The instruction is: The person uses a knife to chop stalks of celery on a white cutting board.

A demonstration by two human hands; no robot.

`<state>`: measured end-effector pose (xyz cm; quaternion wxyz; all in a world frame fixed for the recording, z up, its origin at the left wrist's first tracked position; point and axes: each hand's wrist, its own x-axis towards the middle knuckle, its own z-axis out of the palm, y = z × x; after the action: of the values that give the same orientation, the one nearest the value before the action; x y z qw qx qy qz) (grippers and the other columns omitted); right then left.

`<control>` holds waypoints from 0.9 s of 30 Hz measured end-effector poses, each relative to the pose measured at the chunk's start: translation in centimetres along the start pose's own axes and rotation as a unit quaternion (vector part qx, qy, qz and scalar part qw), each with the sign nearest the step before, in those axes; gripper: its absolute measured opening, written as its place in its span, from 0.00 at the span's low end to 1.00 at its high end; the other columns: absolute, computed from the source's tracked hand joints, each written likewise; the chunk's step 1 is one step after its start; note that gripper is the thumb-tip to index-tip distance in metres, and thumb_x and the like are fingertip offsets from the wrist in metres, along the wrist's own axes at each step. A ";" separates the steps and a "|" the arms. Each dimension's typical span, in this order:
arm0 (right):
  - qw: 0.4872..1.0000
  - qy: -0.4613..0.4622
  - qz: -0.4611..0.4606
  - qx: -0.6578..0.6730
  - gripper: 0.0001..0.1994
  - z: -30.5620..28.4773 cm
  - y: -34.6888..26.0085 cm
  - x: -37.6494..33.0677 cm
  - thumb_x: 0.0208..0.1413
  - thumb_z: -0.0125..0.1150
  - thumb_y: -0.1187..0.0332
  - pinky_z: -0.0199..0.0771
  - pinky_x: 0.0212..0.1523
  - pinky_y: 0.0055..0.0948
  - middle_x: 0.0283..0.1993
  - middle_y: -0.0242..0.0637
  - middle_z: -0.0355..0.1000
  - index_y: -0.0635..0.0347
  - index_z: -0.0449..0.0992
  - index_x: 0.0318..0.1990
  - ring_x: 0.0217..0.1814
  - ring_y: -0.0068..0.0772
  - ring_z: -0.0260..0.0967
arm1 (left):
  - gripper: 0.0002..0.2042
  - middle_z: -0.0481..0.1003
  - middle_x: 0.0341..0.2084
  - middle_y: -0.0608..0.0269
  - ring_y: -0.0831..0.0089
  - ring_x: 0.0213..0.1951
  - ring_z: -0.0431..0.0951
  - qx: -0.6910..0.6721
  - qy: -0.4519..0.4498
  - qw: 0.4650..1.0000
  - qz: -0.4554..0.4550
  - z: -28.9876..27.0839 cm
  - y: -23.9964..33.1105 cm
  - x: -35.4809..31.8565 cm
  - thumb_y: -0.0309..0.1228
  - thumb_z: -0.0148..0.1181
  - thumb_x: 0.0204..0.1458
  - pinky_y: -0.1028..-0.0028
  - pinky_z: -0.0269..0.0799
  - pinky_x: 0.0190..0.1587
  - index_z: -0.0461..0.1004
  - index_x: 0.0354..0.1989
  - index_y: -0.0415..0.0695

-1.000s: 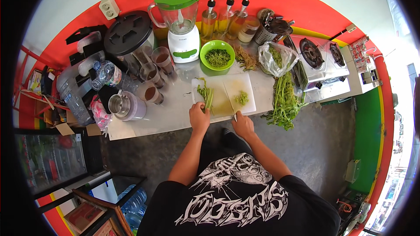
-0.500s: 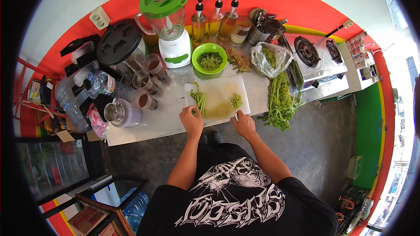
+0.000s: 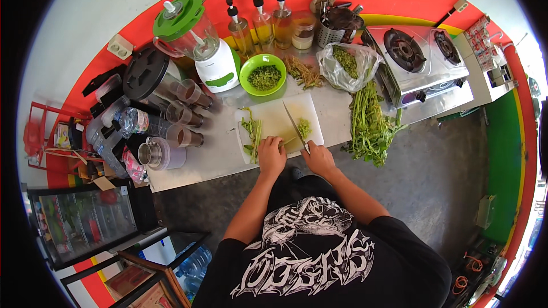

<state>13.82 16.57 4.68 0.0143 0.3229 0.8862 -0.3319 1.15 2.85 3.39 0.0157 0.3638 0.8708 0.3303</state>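
On the white cutting board (image 3: 273, 114), my right hand (image 3: 319, 160) is closed round the handle of a knife (image 3: 294, 120), whose blade points away from me across the board. My left hand (image 3: 272, 155) is closed at the board's near edge, on a thin green stalk (image 3: 289, 140) that sticks out toward the blade. A small heap of chopped green stalks (image 3: 305, 129) lies just right of the knife. Left of my left hand rest several uncut green stalks (image 3: 253, 131). Beyond the board is a green bowl (image 3: 248, 87) holding chopped greens (image 3: 264, 77).
A bundle of leafy green stalks (image 3: 370, 122) hangs over the table's front edge. Near it are a plastic bag (image 3: 365, 75) of greens and a gas stove (image 3: 425, 85). A blender (image 3: 214, 63), pump bottles (image 3: 264, 25) and brown-filled cups (image 3: 184, 114) stand behind and left.
My left hand has moved right from the uncut stalks toward the knife, with a stalk in it. The blade now lies across the board beside the chopped heap. The view has shifted slightly.
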 end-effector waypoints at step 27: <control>0.988 -0.059 -0.030 -0.139 0.14 1.2 -1.7 -0.8 0.63 0.49 0.64 0.79 0.37 0.53 0.31 0.58 0.77 0.70 0.65 0.45 0.35 0.62 0.78 | 0.12 0.77 0.39 0.61 0.56 0.43 0.75 -0.045 -0.022 0.997 0.056 1.5 -0.8 -0.2 0.20 0.54 0.51 0.62 0.73 0.47 0.80 0.41 0.44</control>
<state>13.23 14.45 4.85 0.1015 0.2706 0.9306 -0.2244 1.24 3.17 1.71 0.0322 0.4181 0.8328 0.3615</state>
